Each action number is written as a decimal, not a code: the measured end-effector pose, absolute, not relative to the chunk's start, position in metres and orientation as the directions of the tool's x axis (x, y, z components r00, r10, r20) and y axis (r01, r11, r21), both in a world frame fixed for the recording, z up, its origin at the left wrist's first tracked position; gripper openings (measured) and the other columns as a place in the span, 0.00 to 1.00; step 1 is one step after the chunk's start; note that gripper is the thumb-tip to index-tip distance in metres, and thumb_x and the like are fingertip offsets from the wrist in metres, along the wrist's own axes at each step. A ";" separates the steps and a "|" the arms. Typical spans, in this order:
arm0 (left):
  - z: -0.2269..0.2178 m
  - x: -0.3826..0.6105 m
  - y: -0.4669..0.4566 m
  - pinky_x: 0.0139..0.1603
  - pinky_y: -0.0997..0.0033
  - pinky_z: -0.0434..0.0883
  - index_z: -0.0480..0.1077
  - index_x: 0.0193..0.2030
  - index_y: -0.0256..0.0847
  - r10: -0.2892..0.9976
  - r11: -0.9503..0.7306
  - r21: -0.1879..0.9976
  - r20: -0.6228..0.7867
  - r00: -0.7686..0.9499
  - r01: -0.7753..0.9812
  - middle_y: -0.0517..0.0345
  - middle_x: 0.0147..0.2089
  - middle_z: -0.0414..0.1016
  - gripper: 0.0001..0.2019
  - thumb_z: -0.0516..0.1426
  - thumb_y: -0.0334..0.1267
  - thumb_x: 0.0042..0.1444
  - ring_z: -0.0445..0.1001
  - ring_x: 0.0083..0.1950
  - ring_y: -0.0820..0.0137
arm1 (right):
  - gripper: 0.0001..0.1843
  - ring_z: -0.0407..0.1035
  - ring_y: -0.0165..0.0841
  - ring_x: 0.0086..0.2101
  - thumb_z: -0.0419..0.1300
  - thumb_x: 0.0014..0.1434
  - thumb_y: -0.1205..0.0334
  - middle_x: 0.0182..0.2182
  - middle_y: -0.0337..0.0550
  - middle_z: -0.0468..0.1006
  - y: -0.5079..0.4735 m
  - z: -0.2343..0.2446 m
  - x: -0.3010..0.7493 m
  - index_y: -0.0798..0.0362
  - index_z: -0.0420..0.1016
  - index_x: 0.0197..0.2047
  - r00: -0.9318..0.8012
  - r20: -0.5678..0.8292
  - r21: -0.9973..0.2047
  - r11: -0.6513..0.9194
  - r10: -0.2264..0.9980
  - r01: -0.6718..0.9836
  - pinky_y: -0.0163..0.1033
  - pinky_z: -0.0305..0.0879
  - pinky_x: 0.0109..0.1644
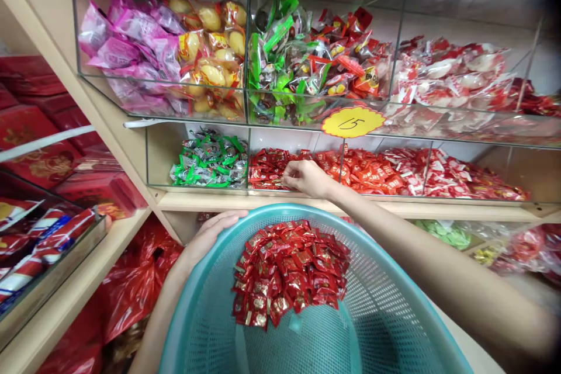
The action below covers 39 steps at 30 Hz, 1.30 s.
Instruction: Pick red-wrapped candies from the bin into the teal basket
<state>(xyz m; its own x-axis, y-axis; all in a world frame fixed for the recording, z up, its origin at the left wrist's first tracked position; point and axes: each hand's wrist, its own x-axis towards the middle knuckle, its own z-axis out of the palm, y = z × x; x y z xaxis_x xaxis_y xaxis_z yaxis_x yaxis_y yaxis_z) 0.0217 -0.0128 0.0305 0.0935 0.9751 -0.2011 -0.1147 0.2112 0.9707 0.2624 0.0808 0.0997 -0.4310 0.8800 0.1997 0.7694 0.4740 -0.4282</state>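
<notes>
I hold a teal plastic basket [205, 327] in front of me, with a heap of small red candy packets [289, 272] lying in it. My left hand [210, 236] grips the basket's far-left rim, fingers curled over the edge. My right hand [307, 178] reaches into a clear shelf bin of red candy packets [267, 169], its fingers closed in a pinch among the packets. What the fingers hold is hidden.
Clear bins hold green-and-silver candies [210, 160], more red packets [394, 172], pink and yellow packs [166, 47] and green and red packs [307, 64]. A yellow price tag [353, 123] hangs on the upper bin. Red boxes [39, 146] fill the left shelves.
</notes>
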 end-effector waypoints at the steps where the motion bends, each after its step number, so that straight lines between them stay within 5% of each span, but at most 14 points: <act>1: 0.031 0.021 -0.013 0.56 0.64 0.65 0.79 0.39 0.43 0.976 0.205 0.972 -0.194 0.102 -0.113 0.54 0.52 0.77 0.14 0.62 0.44 0.45 0.70 0.57 0.58 | 0.06 0.68 0.31 0.31 0.59 0.54 0.60 0.29 0.42 0.77 0.093 0.096 0.257 0.53 0.74 0.31 -0.376 0.146 -0.398 0.402 0.915 0.824 0.34 0.61 0.36; 8: 0.029 0.017 -0.012 0.57 0.64 0.64 0.77 0.42 0.41 0.971 0.210 0.971 -0.193 0.138 -0.114 0.54 0.52 0.77 0.16 0.61 0.43 0.47 0.68 0.59 0.58 | 0.09 0.71 0.38 0.37 0.65 0.47 0.57 0.32 0.49 0.78 0.129 0.072 0.235 0.54 0.77 0.30 -0.202 -0.016 -0.334 0.185 0.979 0.924 0.37 0.65 0.39; 11: 0.028 0.018 -0.012 0.57 0.63 0.64 0.78 0.42 0.42 0.971 0.213 0.969 -0.196 0.134 -0.127 0.54 0.52 0.77 0.15 0.61 0.44 0.47 0.68 0.59 0.57 | 0.07 0.72 0.36 0.36 0.65 0.45 0.64 0.32 0.45 0.78 0.132 0.067 0.237 0.53 0.78 0.31 -0.215 -0.027 -0.351 0.193 0.976 0.916 0.34 0.65 0.39; 15: 0.029 0.018 -0.012 0.58 0.63 0.63 0.78 0.41 0.43 0.975 0.202 0.972 -0.187 0.123 -0.118 0.54 0.52 0.77 0.15 0.62 0.43 0.46 0.67 0.59 0.56 | 0.17 0.71 0.35 0.37 0.63 0.42 0.72 0.33 0.44 0.78 0.135 0.061 0.240 0.53 0.77 0.38 -0.254 -0.005 -0.371 0.234 0.967 0.899 0.34 0.66 0.41; 27: 0.026 0.021 -0.010 0.51 0.65 0.67 0.78 0.41 0.42 0.973 0.227 0.966 -0.220 0.075 -0.120 0.54 0.50 0.79 0.17 0.62 0.45 0.43 0.72 0.53 0.58 | 0.14 0.69 0.35 0.37 0.64 0.45 0.67 0.34 0.45 0.76 0.128 0.073 0.250 0.53 0.77 0.39 -0.251 0.069 -0.331 0.259 0.966 0.907 0.36 0.63 0.41; 34: 0.029 0.020 -0.011 0.59 0.61 0.61 0.78 0.41 0.42 0.977 0.189 0.978 -0.177 0.120 -0.092 0.54 0.53 0.77 0.16 0.61 0.45 0.45 0.67 0.59 0.56 | 0.08 0.65 0.31 0.32 0.60 0.51 0.68 0.32 0.43 0.72 0.067 0.110 0.280 0.57 0.74 0.37 -0.418 0.441 -0.380 0.587 0.794 0.715 0.37 0.62 0.38; 39: 0.029 0.019 -0.011 0.60 0.62 0.60 0.78 0.42 0.42 0.973 0.203 0.974 -0.189 0.129 -0.104 0.54 0.54 0.76 0.15 0.61 0.43 0.47 0.66 0.60 0.56 | 0.08 0.66 0.30 0.34 0.57 0.58 0.63 0.36 0.42 0.73 -0.003 0.100 0.305 0.53 0.73 0.40 -0.550 0.322 -0.578 0.621 0.770 0.530 0.37 0.65 0.38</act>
<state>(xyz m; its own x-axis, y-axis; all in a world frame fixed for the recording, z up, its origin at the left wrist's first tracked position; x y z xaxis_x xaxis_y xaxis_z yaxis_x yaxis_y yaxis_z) 0.0194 -0.0115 0.0286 0.1292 0.9734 -0.1892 -0.1044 0.2030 0.9736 0.3050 -0.0034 0.1001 -0.5505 0.7701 0.3223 0.5303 0.6207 -0.5775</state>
